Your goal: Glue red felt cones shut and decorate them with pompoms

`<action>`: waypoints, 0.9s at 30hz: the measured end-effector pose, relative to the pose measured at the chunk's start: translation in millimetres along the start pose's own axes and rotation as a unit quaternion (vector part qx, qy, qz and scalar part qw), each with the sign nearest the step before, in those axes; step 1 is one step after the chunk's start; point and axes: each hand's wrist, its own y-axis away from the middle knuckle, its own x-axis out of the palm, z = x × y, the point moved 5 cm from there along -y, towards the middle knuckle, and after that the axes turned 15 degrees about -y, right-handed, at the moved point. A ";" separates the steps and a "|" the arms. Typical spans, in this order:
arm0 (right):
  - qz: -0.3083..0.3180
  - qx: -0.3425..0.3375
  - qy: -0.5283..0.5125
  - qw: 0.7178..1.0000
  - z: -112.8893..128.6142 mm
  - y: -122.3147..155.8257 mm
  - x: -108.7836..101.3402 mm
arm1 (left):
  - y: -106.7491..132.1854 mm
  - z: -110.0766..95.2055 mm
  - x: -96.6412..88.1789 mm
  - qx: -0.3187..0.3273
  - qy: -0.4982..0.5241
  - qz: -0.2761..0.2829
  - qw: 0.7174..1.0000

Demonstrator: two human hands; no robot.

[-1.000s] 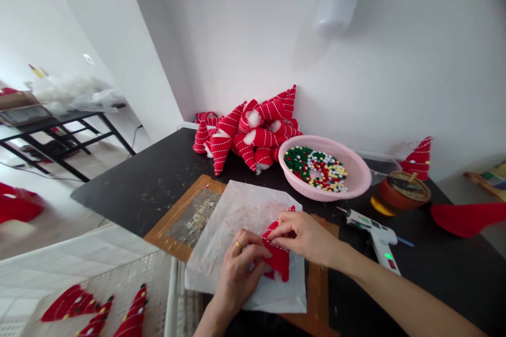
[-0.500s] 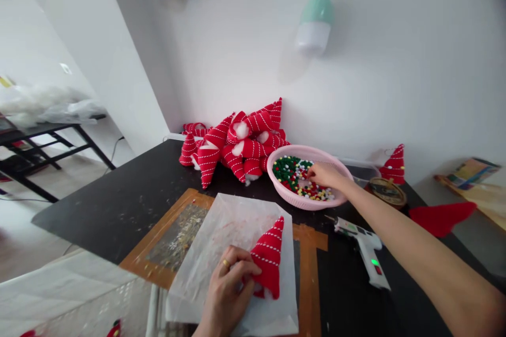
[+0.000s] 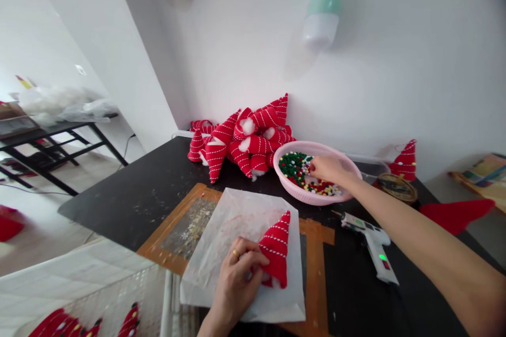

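Note:
My left hand [image 3: 242, 273] pinches the lower left edge of a small red stuffed cone hat [image 3: 279, 246] with white stitched stripes. White stuffing shows at the hat's open bottom, and it rests on a sheet of white paper [image 3: 241, 210]. My right hand [image 3: 327, 168] reaches into a pink plastic basket [image 3: 312, 197] of small pom-poms [image 3: 294, 166], green, red, white and yellow. Its fingers are pinched together among them; what they hold, if anything, is hidden.
A glue gun [image 3: 371, 245] with a green light lies under my right forearm. Behind the paper is a pile of striped red cones [image 3: 249, 142]. A decorated cone [image 3: 405, 160], a round tin [image 3: 395, 189] and a red felt piece [image 3: 456, 215] are at right. A white basket [image 3: 130, 284] stands lower left.
The view has shifted slightly, showing more of the decorated cones in the lower left basket. My right hand stays in the pom-pom basket, its fingers closing; my left hand keeps its hold on the hat.

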 end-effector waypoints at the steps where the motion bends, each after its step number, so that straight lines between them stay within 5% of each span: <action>1: -0.021 -0.028 -0.021 0.999 13.1 9.4 -5.7 | 0.2 0.1 0.3 -0.002 0.001 0.003 1.000; 5: -0.039 -0.162 -0.108 0.980 73.4 56.6 -3.7 | 1.0 0.4 0.3 -0.009 0.010 0.006 1.000; 10: 0.071 -0.334 -0.228 0.912 122.6 99.8 36.4 | 1.7 0.4 0.2 -0.012 0.016 0.012 1.000; 21: 0.110 -0.359 -0.179 0.909 126.1 107.4 69.2 | 2.0 2.3 0.7 -0.021 0.016 0.008 1.000; 27: 0.070 -0.318 -0.211 0.921 109.5 103.7 37.4 | 2.4 5.6 0.4 -0.041 0.001 0.004 0.999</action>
